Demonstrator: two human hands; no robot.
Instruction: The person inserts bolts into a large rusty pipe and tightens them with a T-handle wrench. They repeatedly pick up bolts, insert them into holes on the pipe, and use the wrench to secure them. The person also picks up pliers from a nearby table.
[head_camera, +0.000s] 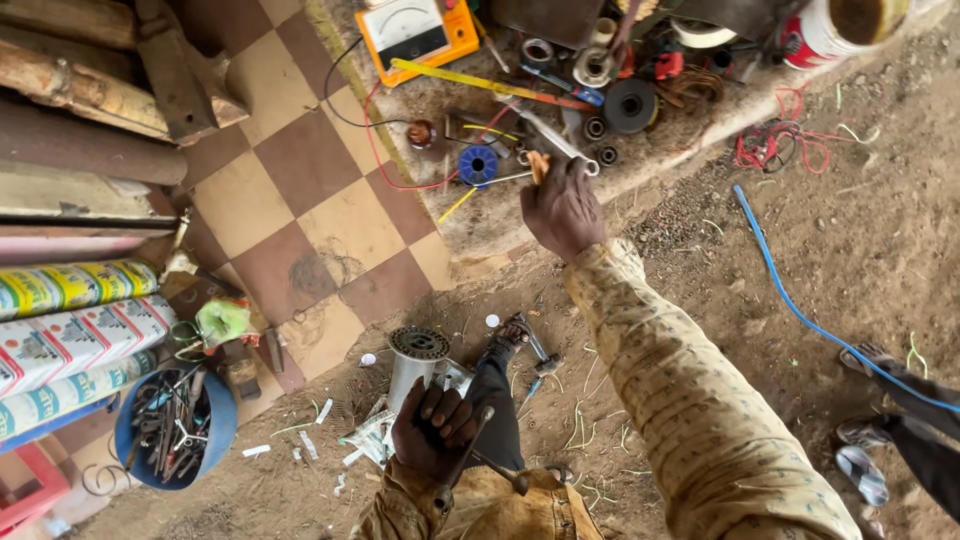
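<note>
- Right hand (563, 208) stretched out to the cluttered step, fingers pinched on a small orange-brown piece (539, 163); what the piece is, too small to tell.
- That hand sits right beside a shiny metal wrench (555, 138) lying on the step; touching it or not, can't tell.
- Just left of it: blue wire spool (478, 164), red wire (385, 165) looping across the step edge, yellow strip (470, 80) above.
- Further up: orange meter (415, 32) with a white dial face, black round disc (630, 105), small bearings nearby.
- Left hand (432, 428) low near the lap, clenched around a dark metal rod tool (462, 458), resting against a ribbed metal motor core (417, 362) standing upright on the dirt.
- To do the pick well, judging from this: keep the pinch tight and lift straight up, the step is crowded and loose wires could snag the sleeve.
- Keep the left grip firm so the motor core doesn't tip while the body leans forward.
- Outward: blue bowl (170, 430) full of hand tools at lower left, checkered tile floor (300, 190), blue cable (790, 290) across the dirt on the right.
- Another person's sandalled feet (865, 440) at right edge, well apart from both hands.
</note>
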